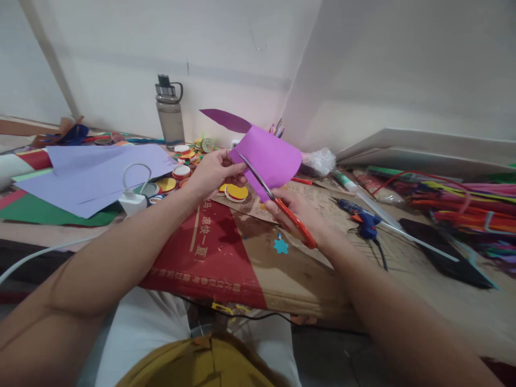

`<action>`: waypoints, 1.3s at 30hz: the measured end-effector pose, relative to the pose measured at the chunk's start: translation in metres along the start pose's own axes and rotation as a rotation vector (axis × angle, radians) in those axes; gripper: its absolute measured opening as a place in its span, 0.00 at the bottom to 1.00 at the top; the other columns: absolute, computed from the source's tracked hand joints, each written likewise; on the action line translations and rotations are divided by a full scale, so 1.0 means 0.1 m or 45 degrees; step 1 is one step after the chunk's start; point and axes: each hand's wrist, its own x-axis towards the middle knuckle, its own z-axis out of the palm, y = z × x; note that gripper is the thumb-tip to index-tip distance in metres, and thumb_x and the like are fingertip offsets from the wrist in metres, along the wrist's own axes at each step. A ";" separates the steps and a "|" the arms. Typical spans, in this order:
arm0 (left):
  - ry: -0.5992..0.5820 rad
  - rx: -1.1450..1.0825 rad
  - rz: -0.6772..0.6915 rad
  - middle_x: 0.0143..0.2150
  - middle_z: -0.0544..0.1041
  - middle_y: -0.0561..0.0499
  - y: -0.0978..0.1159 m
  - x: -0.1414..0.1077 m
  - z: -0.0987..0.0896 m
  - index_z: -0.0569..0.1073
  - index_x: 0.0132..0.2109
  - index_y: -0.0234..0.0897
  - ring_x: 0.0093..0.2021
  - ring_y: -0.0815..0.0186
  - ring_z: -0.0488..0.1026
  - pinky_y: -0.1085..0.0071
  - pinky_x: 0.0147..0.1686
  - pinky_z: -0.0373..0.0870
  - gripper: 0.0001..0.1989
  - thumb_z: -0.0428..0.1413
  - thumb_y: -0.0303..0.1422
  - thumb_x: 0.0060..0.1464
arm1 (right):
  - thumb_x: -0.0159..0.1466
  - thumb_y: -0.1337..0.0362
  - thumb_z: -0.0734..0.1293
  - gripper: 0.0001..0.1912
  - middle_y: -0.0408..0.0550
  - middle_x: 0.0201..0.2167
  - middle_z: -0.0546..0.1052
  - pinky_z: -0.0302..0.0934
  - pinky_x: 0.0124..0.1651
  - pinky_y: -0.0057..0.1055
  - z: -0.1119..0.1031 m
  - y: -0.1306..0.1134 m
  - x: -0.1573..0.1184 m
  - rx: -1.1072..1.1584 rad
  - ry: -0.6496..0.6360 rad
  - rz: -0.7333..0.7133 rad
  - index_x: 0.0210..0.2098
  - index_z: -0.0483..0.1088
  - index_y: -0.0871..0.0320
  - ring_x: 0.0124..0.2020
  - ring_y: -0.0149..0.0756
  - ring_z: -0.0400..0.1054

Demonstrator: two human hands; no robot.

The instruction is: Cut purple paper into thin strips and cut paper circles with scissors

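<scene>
A curled sheet of purple paper is held up above the table. My left hand pinches its left edge between thumb and fingers. Red-handled scissors are in my right hand, with the fingers closed about the handles. Their blades lie against the lower left part of the paper, pointing up and left towards my left fingertips. Below the scissors, a small blue paper shape with a scalloped edge rests on the cardboard. Part of my right hand's grip is hidden behind the handles.
A water bottle stands by the wall. Lilac paper sheets and a white plug with a cable are at left. Round lids lie near my left hand. On the right are a blue glue gun, a black tablet-like slab and coloured strips.
</scene>
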 end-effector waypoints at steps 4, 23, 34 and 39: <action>0.024 0.014 -0.024 0.27 0.75 0.53 0.01 0.00 0.01 0.69 0.36 0.32 0.25 0.71 0.76 0.74 0.29 0.75 0.15 0.67 0.31 0.46 | 0.66 0.50 0.63 0.17 0.41 0.22 0.65 0.52 0.28 0.29 0.00 -0.03 -0.01 0.045 -0.012 0.040 0.28 0.64 0.56 0.24 0.31 0.57; 0.050 -0.113 -0.004 0.26 0.76 0.53 0.05 -0.01 0.04 0.67 0.34 0.33 0.25 0.70 0.77 0.73 0.29 0.76 0.15 0.66 0.34 0.50 | 0.65 0.47 0.63 0.18 0.39 0.19 0.61 0.48 0.24 0.29 -0.01 -0.06 -0.03 0.065 0.023 0.071 0.29 0.65 0.56 0.21 0.30 0.54; 0.036 -0.047 -0.086 0.25 0.77 0.51 0.03 -0.04 0.11 0.65 0.32 0.34 0.24 0.69 0.77 0.72 0.29 0.77 0.15 0.64 0.34 0.53 | 0.67 0.51 0.60 0.14 0.44 0.30 0.69 0.58 0.33 0.33 -0.04 -0.02 0.00 -0.156 -0.027 -0.044 0.34 0.61 0.55 0.30 0.35 0.61; 0.022 -0.148 -0.082 0.24 0.77 0.53 0.02 -0.03 0.07 0.65 0.32 0.34 0.24 0.69 0.77 0.73 0.28 0.76 0.13 0.64 0.33 0.53 | 0.68 0.53 0.58 0.14 0.45 0.27 0.70 0.61 0.33 0.35 -0.11 -0.09 -0.03 -0.018 -0.160 -0.043 0.30 0.63 0.53 0.28 0.36 0.62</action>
